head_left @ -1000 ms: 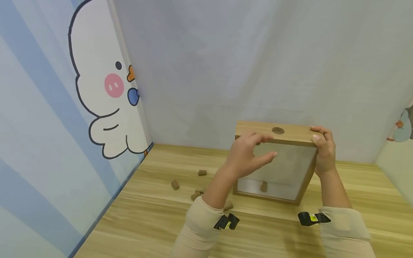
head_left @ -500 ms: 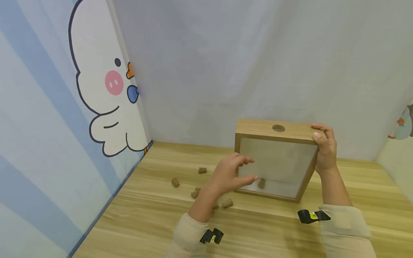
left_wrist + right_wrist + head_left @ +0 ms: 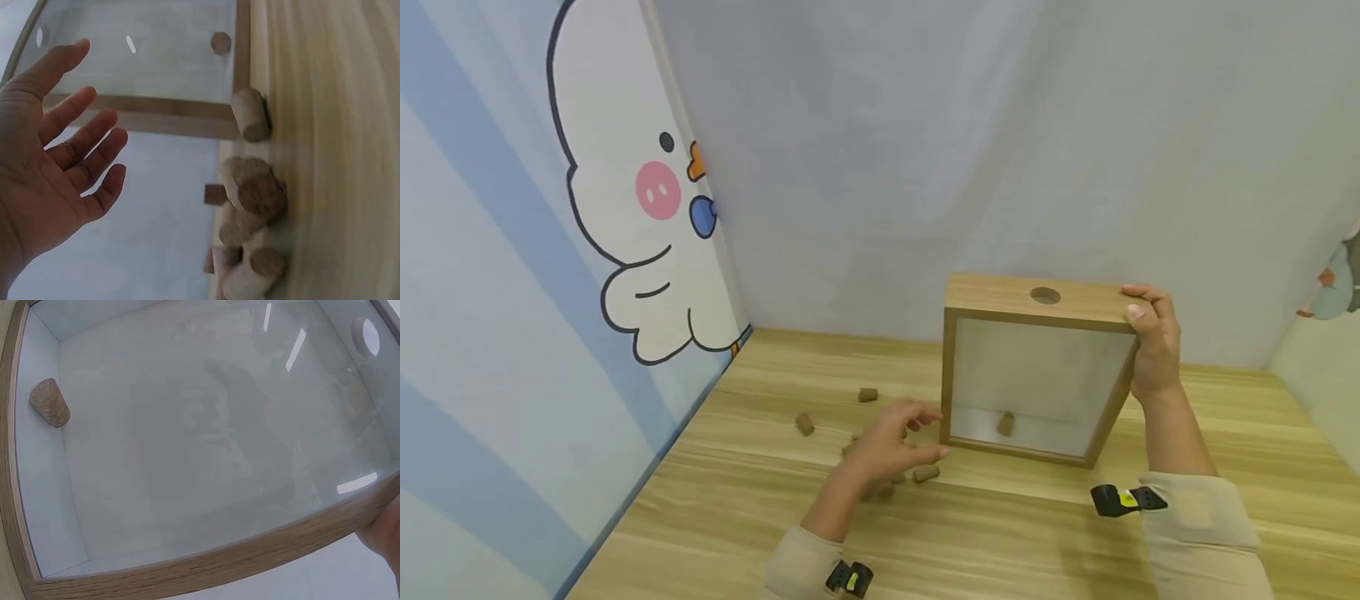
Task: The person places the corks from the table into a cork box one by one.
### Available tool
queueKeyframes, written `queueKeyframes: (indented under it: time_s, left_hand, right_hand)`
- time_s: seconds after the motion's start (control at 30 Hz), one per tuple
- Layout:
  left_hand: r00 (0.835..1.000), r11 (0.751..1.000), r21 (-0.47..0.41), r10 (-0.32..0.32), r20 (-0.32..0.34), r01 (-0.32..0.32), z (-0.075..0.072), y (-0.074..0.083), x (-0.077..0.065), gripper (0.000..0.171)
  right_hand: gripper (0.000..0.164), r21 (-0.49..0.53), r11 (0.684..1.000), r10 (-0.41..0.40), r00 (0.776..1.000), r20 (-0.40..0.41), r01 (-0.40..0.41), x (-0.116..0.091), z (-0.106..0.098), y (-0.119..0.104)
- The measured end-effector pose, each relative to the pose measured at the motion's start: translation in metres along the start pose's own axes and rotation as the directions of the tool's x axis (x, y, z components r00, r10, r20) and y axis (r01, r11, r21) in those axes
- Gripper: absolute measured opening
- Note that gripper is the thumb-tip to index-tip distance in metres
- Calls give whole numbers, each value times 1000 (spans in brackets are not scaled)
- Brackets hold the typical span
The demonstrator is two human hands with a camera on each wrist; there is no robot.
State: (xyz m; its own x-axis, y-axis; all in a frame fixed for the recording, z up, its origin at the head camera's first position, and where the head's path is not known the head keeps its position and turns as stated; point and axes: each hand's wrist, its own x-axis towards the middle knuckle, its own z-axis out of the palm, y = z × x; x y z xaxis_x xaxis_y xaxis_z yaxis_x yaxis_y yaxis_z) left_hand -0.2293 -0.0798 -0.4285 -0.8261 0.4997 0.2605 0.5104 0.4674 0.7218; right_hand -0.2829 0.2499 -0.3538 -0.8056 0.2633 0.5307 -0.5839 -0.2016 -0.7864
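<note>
While the fingers and thumb of the left hand (image 3: 883,446) are spread apart above the table (image 3: 737,517), loose corks (image 3: 927,473) are seen scattered near and partly behind it. Farther, the glass-fronted wooden shadow box (image 3: 992,292) is stood upright on the table, and its upper right corner is gripped by the right hand (image 3: 1156,350). Inside, a single cork (image 3: 1006,423) is rested on the floor. Its top is pierced by a round hole (image 3: 1045,295). Behind everything, a pale curtain (image 3: 865,167) is hung.

one box (image 3: 1037,367), at least seven corks (image 3: 927,473)

Top hole (image 3: 1046,296) free — pane (image 3: 1037,367) bars front.
</note>
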Motion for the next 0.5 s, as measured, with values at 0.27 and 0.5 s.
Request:
queueKeyframes:
  time_s: [0.27,0.5]
  left_hand:
    - [998,999,-13,-48,52,49,-11,-39,-17,46]
    - [988,985,-94,-141,57,146,-30,-59,-37,49]
  right_hand:
    - [22,-8,999,32,999,13,-32,3,-4,1]
    - [23,-7,999,39,999,28,-39,6,-4,2]
